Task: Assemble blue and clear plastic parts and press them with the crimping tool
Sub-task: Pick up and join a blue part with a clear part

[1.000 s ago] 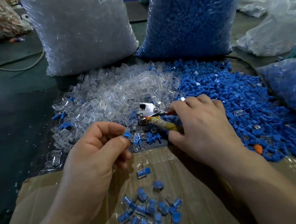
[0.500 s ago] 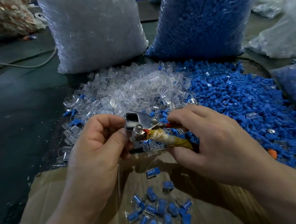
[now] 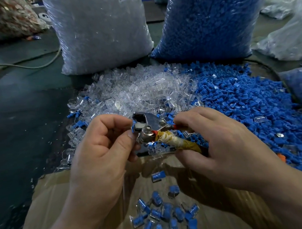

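Note:
My right hand grips the taped yellow handles of the metal crimping tool, whose jaw points left. Between thumb and forefinger, my left hand pinches a small blue and clear part seated in the tool's jaw. Behind the hands lie a heap of clear plastic parts and, to its right, a heap of blue plastic parts. Several assembled blue-in-clear pieces lie on the cardboard below my hands.
A tall clear bag of clear parts and a bag of blue parts stand behind the heaps. More bags sit at the right. A cable runs over the dark floor at left. An orange piece lies at the right edge.
My right hand lifted the crimping tool off the pile toward my left hand. My left hand brought its blue part up and set it into the tool's jaw.

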Tool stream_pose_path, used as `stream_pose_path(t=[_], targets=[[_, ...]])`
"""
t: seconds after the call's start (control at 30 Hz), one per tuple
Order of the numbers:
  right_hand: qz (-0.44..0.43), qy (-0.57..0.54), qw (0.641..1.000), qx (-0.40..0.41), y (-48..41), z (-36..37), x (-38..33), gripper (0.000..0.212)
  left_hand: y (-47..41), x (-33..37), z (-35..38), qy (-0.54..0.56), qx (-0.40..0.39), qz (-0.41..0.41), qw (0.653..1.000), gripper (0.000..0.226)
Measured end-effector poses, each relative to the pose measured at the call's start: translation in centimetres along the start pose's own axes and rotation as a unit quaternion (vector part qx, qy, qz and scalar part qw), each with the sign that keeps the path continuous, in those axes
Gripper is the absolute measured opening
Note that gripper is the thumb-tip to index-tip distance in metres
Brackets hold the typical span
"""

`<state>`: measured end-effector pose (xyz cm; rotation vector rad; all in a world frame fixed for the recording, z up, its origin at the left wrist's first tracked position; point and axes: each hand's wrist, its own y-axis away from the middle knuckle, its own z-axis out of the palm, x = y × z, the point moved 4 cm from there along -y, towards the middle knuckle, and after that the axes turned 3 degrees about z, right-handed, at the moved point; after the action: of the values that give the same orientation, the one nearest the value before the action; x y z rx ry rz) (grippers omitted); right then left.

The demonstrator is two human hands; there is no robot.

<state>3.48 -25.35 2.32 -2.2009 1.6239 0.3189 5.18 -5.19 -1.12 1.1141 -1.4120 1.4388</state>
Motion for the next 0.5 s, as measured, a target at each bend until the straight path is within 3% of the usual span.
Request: stream_pose_path(t=[0.5], targets=[[0.008,0.019,1.000,0.010,0.2,-0.6,-0.3,0.045,0.4,1.3,0.3,0.014,-0.012,-0.006,1.000,0.014]])
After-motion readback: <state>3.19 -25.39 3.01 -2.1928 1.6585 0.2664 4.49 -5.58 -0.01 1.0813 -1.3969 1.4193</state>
